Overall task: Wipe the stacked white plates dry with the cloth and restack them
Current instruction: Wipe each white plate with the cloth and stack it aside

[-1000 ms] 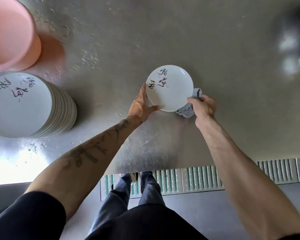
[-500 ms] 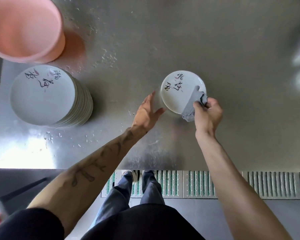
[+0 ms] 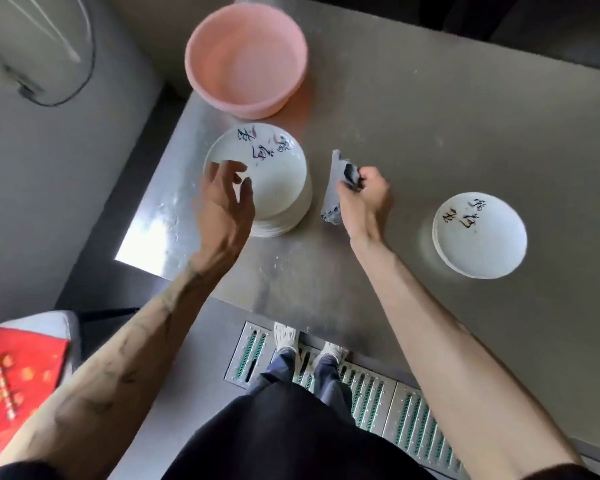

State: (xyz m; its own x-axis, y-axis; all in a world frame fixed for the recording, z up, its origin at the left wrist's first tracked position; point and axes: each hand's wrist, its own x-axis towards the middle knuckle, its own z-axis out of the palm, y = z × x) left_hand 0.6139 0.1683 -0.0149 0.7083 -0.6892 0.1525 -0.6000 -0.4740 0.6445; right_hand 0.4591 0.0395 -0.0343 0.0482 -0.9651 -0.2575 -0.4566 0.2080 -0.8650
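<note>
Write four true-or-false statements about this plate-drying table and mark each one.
1. The right hand grips the grey cloth. True.
2. The pink basin sits between the two plate stacks. False: it stands beyond the tall stack, near the table's far left corner.
3. The left hand holds a plate lifted clear of the stack. False: its fingers are spread over the tall stack and no plate is lifted.
4. The right-hand stack stands lower than the tall stack. True.
</note>
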